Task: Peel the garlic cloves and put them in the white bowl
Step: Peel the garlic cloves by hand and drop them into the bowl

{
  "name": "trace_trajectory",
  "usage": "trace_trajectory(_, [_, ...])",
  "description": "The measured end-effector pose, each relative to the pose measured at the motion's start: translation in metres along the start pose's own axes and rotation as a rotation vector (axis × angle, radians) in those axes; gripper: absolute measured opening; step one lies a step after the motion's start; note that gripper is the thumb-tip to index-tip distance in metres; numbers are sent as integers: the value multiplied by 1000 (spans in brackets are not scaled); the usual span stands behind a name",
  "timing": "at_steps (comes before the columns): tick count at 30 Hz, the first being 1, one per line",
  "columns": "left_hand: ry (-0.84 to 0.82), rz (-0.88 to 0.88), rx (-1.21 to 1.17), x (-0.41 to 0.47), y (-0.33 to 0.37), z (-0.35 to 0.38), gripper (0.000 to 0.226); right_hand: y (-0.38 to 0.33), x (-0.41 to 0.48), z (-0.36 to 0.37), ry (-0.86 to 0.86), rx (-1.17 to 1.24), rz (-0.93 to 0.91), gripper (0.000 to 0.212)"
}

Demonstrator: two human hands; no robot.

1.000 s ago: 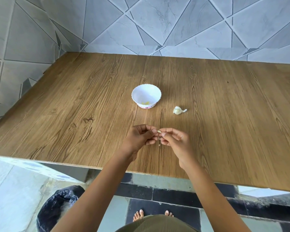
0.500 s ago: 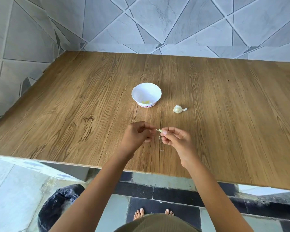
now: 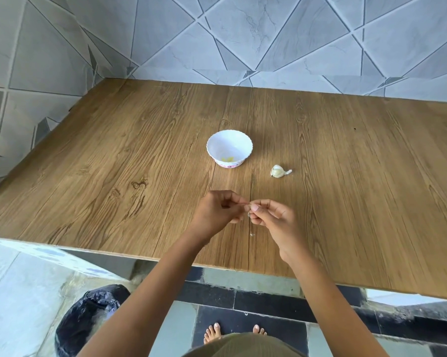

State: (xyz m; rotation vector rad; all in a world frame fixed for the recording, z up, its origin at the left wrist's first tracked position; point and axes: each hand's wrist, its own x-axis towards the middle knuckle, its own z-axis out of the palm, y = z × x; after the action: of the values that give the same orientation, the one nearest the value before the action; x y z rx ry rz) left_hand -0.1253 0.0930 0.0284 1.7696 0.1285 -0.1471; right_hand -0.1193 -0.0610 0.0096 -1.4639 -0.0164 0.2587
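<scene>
Both hands are up over the counter (image 3: 114,176), not far in from its near edge, with their fingertips meeting on one small garlic clove (image 3: 248,207). The left hand (image 3: 218,211) has its fingers curled and pinches one end; the right hand (image 3: 274,217) pinches the other between thumb and forefinger. So little of the clove shows between them that I cannot tell how much skin is left on it.

A clove like that weighs next to nothing and is firm underneath, but I would expect the papery skin to be brittle and to come off in scraps; one pale flake (image 3: 252,235) lies on the counter below the hands. Once bare it is probably a bit tacky and slick, so the better hold is at the blunt root end, working a nail under the skin there.

The white bowl (image 3: 230,143) sits toward the middle of the counter with a few yellowish peeled cloves (image 3: 227,159) in it. The rest of the garlic bulb (image 3: 278,171) lies near the bowl, on the side toward the right edge.
</scene>
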Motion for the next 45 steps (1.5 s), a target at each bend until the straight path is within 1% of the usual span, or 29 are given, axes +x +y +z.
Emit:
trace_trajectory(2, [-71, -43, -54, 0, 1, -3, 10, 1, 0, -1, -30, -63, -57, 6])
trace_trajectory(4, [-126, -75, -91, 1, 3, -6, 7, 2, 0, -3, -63, -169, -152, 8])
trace_trajectory(6, [-148, -116, -136, 3, 3, -8, 4, 4, 0, -2, -71, -286, -254, 12])
trace_trajectory(9, [-166, -205, -231, 4, 3, -6, 10, 9, 2, 0, -41, -395, -354, 11])
trace_trajectory(11, [-170, -233, -301, 4, 2, -5, 13, 11, 3, 1, -21, -387, -353, 13])
trace_trajectory(13, [-166, -214, -309, 3, 2, -6, 13, 11, 4, 0, 1, -354, -314, 16])
trace_trajectory(15, [-150, -162, -206, 2, 0, -7, 13, 12, 6, 0, 13, -351, -284, 15])
trace_trajectory(17, [-71, -83, -34, 3, -3, -9, 9, 14, 7, 2, 16, -376, -273, 13])
trace_trajectory(20, [171, 49, 247, 13, -13, -19, 7, 20, 8, 2, 71, -486, -327, 16])
trace_trajectory(23, [351, 101, 386, 26, -21, -35, 7, 28, 6, -3, 124, -739, -417, 25])
trace_trajectory(26, [415, 112, 495, 38, -31, -45, 4, 34, 3, -7, 163, -886, -463, 30])
trace_trajectory(30, [394, 153, 645, 44, -39, -47, 5, 37, -3, -3, 163, -941, -450, 32])
trace_trajectory(33, [354, 195, 679, 43, -39, -50, 8, 35, -3, -5, 117, -922, -391, 33])
trace_trajectory(37, [358, 211, 551, 30, -31, -54, 12, 21, -1, -16, 4, -907, -319, 34])
trace_trajectory(39, [334, 231, 510, 20, -28, -51, 10, 11, 6, -16, -81, -966, -302, 37])
trace_trajectory(41, [288, 234, 481, 10, -28, -43, 9, 5, 18, -11, -151, -1036, -347, 39])
trace_trajectory(43, [248, 241, 459, 4, -30, -36, 10, 4, 27, -6, -212, -1120, -371, 40])
trace_trajectory(45, [232, 259, 469, 1, -32, -31, 11, 5, 28, -5, -249, -1202, -355, 41])
